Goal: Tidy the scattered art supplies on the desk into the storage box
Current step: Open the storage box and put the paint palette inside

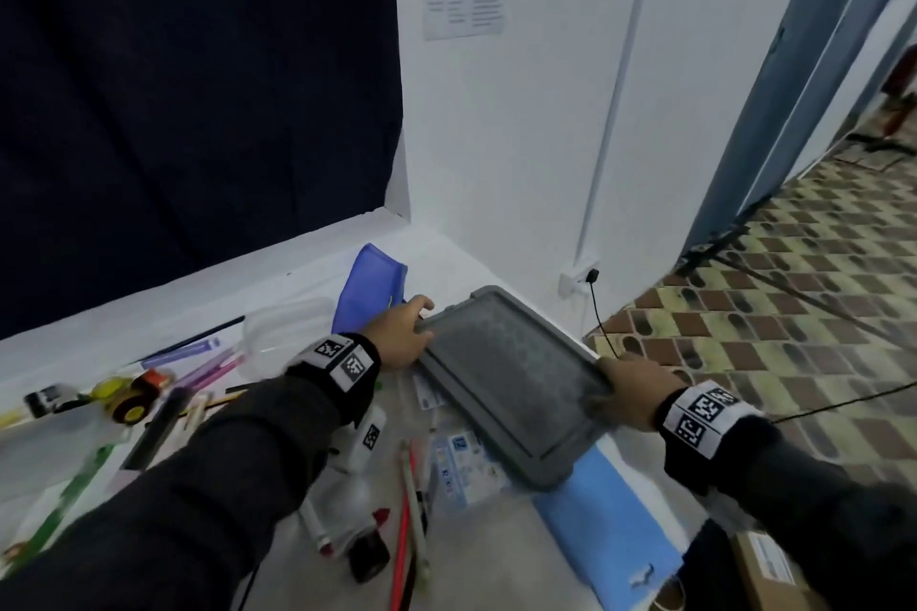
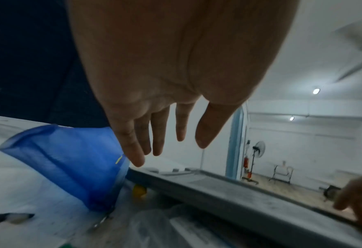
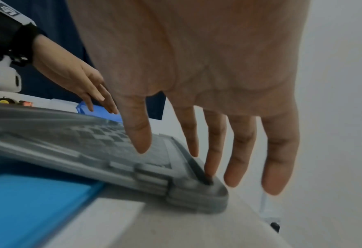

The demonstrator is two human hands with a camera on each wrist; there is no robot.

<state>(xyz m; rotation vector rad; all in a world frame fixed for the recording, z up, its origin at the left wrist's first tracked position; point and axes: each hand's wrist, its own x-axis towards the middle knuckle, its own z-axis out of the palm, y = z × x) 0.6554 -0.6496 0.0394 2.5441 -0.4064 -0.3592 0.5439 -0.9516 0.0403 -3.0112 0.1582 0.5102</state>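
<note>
Left hand (image 1: 403, 336) fingers straight at grey lid (image 1: 511, 385) left edge, right hand (image 1: 636, 386) fingers extended touching its right edge, contact blurred, lid's underside hidden

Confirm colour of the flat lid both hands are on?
Grey, with a faint checker texture on top; the lid shows best in the head view.

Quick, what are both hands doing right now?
Left hand: open, straight fingers at the flat grey plastic lid's far edge.
Right hand: open, fingers touching its near edge.
</note>
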